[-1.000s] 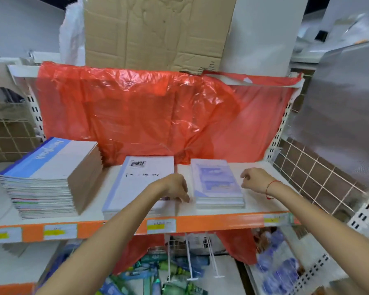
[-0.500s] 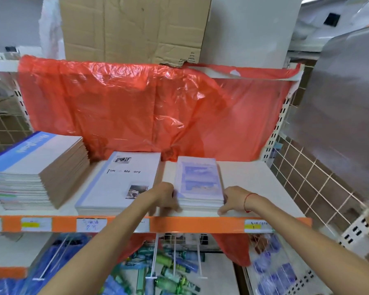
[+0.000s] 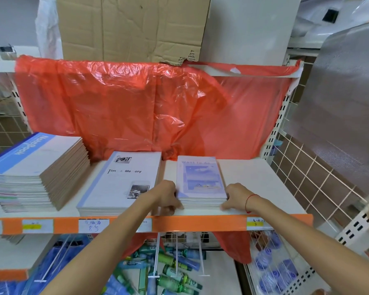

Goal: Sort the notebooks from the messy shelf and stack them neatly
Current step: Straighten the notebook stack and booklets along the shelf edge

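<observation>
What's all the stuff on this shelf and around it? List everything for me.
small notebook stack: one, pale purple cover with sky picture, shelf front, right of centre
large notebook stack: one, white with blue spine edge, shelf centre
tall notebook stack: one, white and blue cover, brown edges, shelf left
shelf: one, white board with orange front strip and price labels
plastic sheet: one, orange-red, hanging behind the stacks
cardboard: one, brown, upper shelf
bottles: several, green and blue, below
left hand: grips the small stack's left side
right hand: grips its right side, red string on the wrist
</observation>
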Motion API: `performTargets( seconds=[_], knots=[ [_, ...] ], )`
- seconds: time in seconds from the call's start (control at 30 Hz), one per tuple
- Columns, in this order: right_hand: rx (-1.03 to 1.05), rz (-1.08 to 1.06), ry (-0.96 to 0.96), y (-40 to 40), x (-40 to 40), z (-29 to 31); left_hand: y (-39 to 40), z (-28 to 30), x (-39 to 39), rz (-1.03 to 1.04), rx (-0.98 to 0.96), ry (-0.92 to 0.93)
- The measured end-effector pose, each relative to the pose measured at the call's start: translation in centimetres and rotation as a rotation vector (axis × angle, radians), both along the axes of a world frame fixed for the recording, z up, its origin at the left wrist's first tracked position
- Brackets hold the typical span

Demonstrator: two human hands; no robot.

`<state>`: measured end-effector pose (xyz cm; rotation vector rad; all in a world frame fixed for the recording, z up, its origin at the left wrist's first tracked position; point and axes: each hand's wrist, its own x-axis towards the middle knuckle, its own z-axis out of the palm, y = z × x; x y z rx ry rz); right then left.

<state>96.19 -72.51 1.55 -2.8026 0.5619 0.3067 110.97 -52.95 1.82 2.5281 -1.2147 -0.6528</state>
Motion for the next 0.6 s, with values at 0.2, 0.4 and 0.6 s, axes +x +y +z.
performTargets(
  seconds=[0.2, 0.4, 0.6],
  knots=[
    [-0.014, -0.014, 0.009, 0.0, 0.0, 0.1, 0.1, -0.5, -0.1, -0.019, 0.000, 0.008],
    [-0.058, -0.004, 0.034, -0.1, 0.0, -0.6, 0.2, -1.3, -0.2, -0.001, -0.048, -0.061],
    [-0.078, -0.018, -0.011, -0.2, -0.2, -1.4, 0.6, -1.4, -0.2, 0.005, -0.088, -0.037]
  ],
)
